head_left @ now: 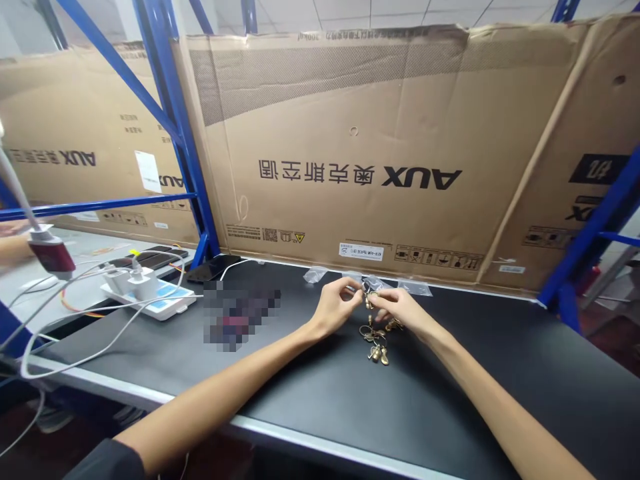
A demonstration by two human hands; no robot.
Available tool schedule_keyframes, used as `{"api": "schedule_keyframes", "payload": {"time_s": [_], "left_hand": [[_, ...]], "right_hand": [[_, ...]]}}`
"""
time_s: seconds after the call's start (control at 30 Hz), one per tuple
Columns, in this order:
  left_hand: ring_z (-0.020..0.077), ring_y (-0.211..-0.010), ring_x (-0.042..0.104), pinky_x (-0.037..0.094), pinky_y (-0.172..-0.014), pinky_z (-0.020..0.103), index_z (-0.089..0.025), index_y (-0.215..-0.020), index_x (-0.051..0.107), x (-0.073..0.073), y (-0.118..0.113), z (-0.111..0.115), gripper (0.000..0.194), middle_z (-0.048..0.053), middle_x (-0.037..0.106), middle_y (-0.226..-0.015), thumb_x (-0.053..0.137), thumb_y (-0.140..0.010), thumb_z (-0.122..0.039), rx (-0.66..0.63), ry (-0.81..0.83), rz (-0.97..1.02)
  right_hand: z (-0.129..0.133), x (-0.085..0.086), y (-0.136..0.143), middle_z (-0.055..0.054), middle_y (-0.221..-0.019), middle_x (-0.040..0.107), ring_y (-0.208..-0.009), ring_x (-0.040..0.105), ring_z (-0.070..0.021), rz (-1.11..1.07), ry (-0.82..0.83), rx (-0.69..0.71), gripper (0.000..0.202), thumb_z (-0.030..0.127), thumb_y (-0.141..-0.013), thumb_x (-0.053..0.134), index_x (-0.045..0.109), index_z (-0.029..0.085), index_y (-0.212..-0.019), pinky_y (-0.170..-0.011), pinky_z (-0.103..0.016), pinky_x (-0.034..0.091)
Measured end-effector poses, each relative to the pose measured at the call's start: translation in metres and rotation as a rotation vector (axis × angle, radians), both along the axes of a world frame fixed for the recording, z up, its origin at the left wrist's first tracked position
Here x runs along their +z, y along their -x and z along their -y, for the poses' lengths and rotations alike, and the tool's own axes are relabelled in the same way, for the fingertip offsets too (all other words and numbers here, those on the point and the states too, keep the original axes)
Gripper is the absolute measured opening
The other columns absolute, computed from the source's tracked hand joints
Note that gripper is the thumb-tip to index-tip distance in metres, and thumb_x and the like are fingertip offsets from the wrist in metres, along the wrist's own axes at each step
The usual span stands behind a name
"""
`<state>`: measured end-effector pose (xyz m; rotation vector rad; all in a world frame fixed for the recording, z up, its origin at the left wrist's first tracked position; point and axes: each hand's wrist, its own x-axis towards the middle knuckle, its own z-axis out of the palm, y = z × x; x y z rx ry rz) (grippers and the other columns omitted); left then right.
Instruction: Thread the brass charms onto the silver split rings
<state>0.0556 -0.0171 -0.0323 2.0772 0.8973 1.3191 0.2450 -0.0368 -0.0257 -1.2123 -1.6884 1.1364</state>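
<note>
Both my hands are over the black tabletop, pinching a small brass keychain [369, 297] between them. My left hand [336, 305] has its thumb and forefinger closed at the keychain's ring, on the left. My right hand [403, 312] grips the same piece from the right, its fingers partly hiding it. Just below lie several more brass keychains [379, 353] with rings and small pendants, some partly under my right hand. Behind my hands, clear plastic bags [414, 287] lie along the back edge.
A white power strip [167, 307] with plugs and looping white cables sits on the left. Beside it is a black phone [214, 269]. A blurred patch covers something right of the strip. Large cardboard [320, 133] and blue posts stand behind. Another person's arm [15, 245] shows far left.
</note>
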Motion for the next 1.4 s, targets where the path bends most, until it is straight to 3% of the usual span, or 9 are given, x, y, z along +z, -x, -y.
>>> {"api": "schedule_keyframes", "payload": {"time_s": [0.13,0.43,0.57,0.7,0.93,1.07,1.17,1.27,1.4], "left_hand": [[0.0142,-0.074,0.068,0.056,-0.071,0.026,-0.013,-0.086,0.067,0.001,0.000,0.001,0.015,0.004,0.072,-0.083,0.059,-0.089,-0.025,-0.036,0.000,-0.002],[0.0140,-0.078,0.065,0.056,-0.073,0.032,-0.012,-0.092,0.065,0.001,0.005,-0.005,0.022,0.003,0.067,-0.086,0.060,-0.095,-0.033,0.030,-0.135,-0.100],[0.0135,-0.077,0.065,0.056,-0.072,0.031,-0.012,-0.094,0.065,-0.001,0.007,-0.008,0.022,0.003,0.067,-0.087,0.059,-0.095,-0.033,0.037,-0.205,-0.160],[0.0131,-0.076,0.064,0.056,-0.073,0.031,-0.012,-0.096,0.064,-0.003,0.007,-0.007,0.021,0.003,0.067,-0.087,0.059,-0.096,-0.032,0.047,-0.262,-0.213],[0.0161,-0.087,0.065,0.057,-0.079,0.035,-0.014,-0.108,0.063,-0.012,0.010,-0.014,0.024,0.006,0.067,-0.103,0.057,-0.096,-0.033,0.036,-0.308,-0.327],[0.0186,-0.098,0.064,0.056,-0.086,0.039,-0.016,-0.115,0.062,-0.015,0.022,-0.033,0.026,0.009,0.064,-0.116,0.056,-0.097,-0.033,0.004,-0.278,-0.392],[0.0197,-0.100,0.064,0.056,-0.087,0.040,-0.016,-0.118,0.061,-0.015,0.028,-0.043,0.028,0.010,0.063,-0.118,0.057,-0.096,-0.033,0.011,-0.206,-0.393],[0.0188,-0.095,0.065,0.057,-0.083,0.038,-0.015,-0.116,0.061,-0.014,0.023,-0.040,0.028,0.009,0.064,-0.113,0.057,-0.096,-0.034,-0.019,-0.099,-0.366],[0.0150,-0.082,0.067,0.058,-0.070,0.031,-0.012,-0.109,0.063,-0.013,0.009,-0.024,0.026,0.006,0.067,-0.099,0.057,-0.097,-0.034,-0.187,0.039,-0.358]], "right_hand": [[-0.001,-0.002,-0.002,-0.004,-0.079,0.070,-0.064,0.069,-0.0168,0.043,-0.060,0.003,0.035,0.050,-0.083,0.064,0.070,0.016,-0.078,-0.062,-0.026,0.049],[0.010,0.002,0.010,-0.008,-0.116,0.071,-0.079,0.070,-0.0189,0.067,-0.197,-0.041,0.038,0.044,-0.085,0.065,0.069,0.021,-0.114,-0.067,-0.030,0.055],[0.015,-0.001,0.019,-0.007,-0.112,0.072,-0.083,0.069,-0.0215,0.085,-0.300,-0.124,0.032,0.043,-0.087,0.060,0.072,0.022,-0.107,-0.077,-0.035,0.054],[0.018,-0.004,0.025,-0.006,-0.085,0.073,-0.074,0.067,-0.0221,0.094,-0.338,-0.173,0.028,0.044,-0.088,0.056,0.073,0.021,-0.087,-0.076,-0.037,0.052],[0.013,0.002,0.020,-0.004,-0.076,0.068,-0.067,0.067,-0.0193,-0.020,-0.194,-0.007,0.030,0.045,-0.086,0.056,0.066,0.018,-0.076,-0.058,-0.028,0.049],[0.016,0.017,0.004,-0.003,-0.075,0.065,-0.067,0.067,-0.0172,-0.115,-0.099,0.126,0.035,0.051,-0.086,0.053,0.060,0.018,-0.076,-0.060,-0.027,0.050],[0.016,0.025,-0.010,-0.003,-0.081,0.066,-0.068,0.066,-0.0152,-0.153,-0.092,0.127,0.034,0.052,-0.088,0.050,0.059,0.020,-0.081,-0.061,-0.026,0.050],[0.011,0.020,-0.014,-0.003,-0.080,0.066,-0.066,0.067,-0.0157,-0.101,-0.087,0.122,0.031,0.048,-0.085,0.058,0.061,0.018,-0.078,-0.056,-0.024,0.047],[0.008,0.004,-0.005,-0.004,-0.075,0.067,-0.062,0.067,-0.0175,-0.007,-0.064,0.161,0.026,0.042,-0.082,0.064,0.067,0.017,-0.077,-0.054,-0.026,0.047]]}}
